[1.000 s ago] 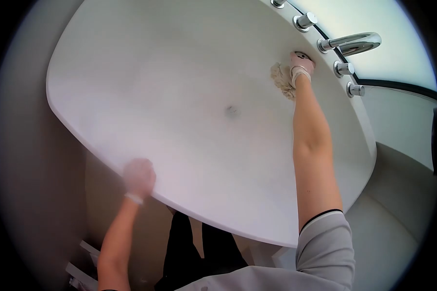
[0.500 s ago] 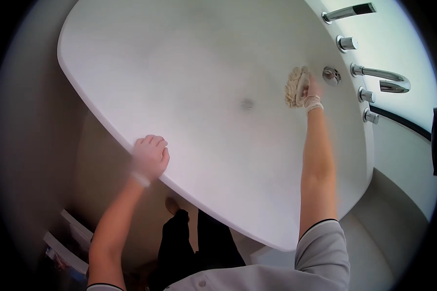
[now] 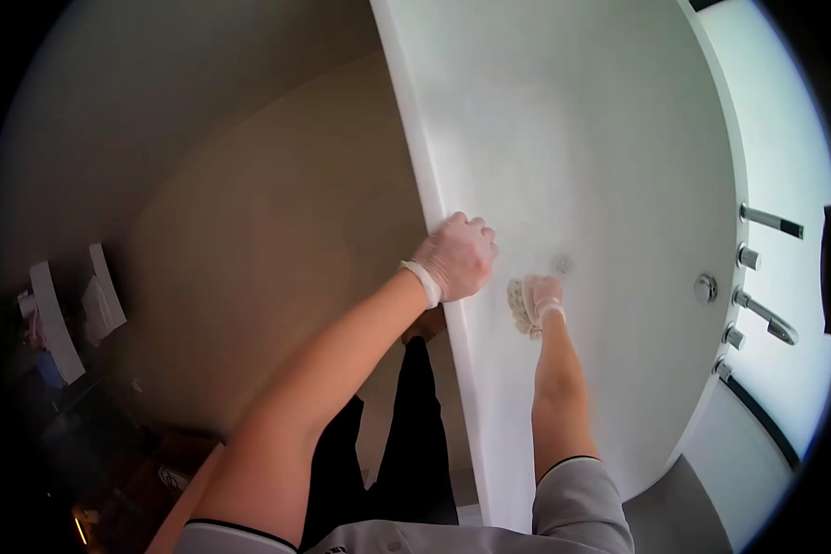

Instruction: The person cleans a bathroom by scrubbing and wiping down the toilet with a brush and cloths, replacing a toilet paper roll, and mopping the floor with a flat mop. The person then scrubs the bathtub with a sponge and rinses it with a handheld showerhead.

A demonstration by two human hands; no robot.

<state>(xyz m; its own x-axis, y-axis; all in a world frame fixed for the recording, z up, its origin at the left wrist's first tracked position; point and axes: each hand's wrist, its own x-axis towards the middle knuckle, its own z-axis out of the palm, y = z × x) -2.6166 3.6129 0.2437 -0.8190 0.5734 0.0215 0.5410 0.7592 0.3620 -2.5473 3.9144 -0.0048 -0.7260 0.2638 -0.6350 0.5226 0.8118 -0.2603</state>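
Observation:
My right hand (image 3: 546, 295), in a thin clear glove, is closed on a shaggy cream chenille cleaning pad (image 3: 519, 308). The pad is down inside the white bathtub (image 3: 452, 369), close beside the round drain (image 3: 562, 264). Its shaggy strands face the tub's near side, and my fingers hide part of it. My left hand (image 3: 459, 257), also gloved, is wrapped over the near rim of the tub with its fingers curled inward.
Along the far rim stand a chrome hand shower (image 3: 772, 221), a curved spout (image 3: 766, 317) and several knobs. A round chrome overflow cover (image 3: 705, 288) sits on the far inner wall. Beige floor (image 3: 277, 212) lies to the left, with white-edged shelves (image 3: 57, 323) at far left.
The view has swung, so the tub now lies further right. My right hand has drawn the pad away from the overflow cover, back toward the tub's near side. The left hand stays on the rim.

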